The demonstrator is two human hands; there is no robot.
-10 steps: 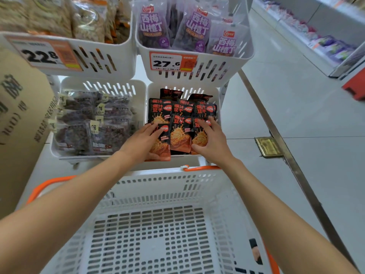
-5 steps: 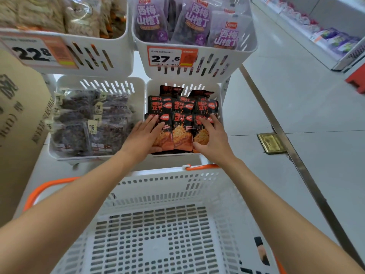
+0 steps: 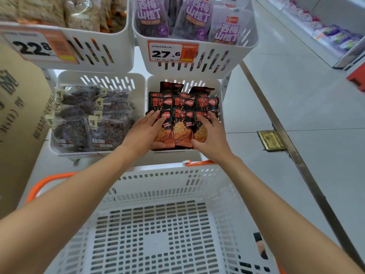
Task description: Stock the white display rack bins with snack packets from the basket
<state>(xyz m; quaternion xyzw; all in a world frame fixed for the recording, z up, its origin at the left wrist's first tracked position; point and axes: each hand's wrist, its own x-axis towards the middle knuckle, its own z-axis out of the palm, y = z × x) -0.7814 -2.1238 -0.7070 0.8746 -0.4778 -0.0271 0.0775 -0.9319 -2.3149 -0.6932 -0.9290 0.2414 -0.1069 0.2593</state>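
both hands reach into the lower-right bin, grasping the front row of snack packets — left hand with fingers laid over the left packet and thumb under its bottom edge, right hand curled on the right one. one packet stands between them. the basket sits below both forearms - a lone packet lies beside the right forearm.

We are seeing black and red packets in a white bin, purple packets farther, and a white basket near.
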